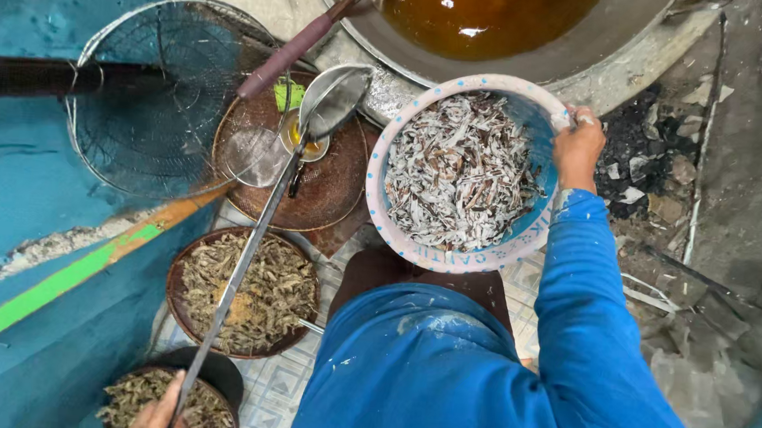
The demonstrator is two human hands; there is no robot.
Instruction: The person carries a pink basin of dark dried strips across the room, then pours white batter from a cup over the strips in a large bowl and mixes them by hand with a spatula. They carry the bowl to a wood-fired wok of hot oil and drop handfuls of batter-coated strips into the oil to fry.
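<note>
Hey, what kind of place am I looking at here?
Probably a rough, small-scale frying kitchen: a big metal wok of amber oil sits in a masonry stove, a round wire skimmer basket lies nearby, and the right hand holds a white plastic bowl of floured strips.

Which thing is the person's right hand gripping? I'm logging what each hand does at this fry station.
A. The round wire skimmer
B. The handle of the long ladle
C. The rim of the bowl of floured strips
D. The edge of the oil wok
C: the right hand clasps the rim of the bowl of floured strips, while the left hand holds the long ladle by its handle.
</note>
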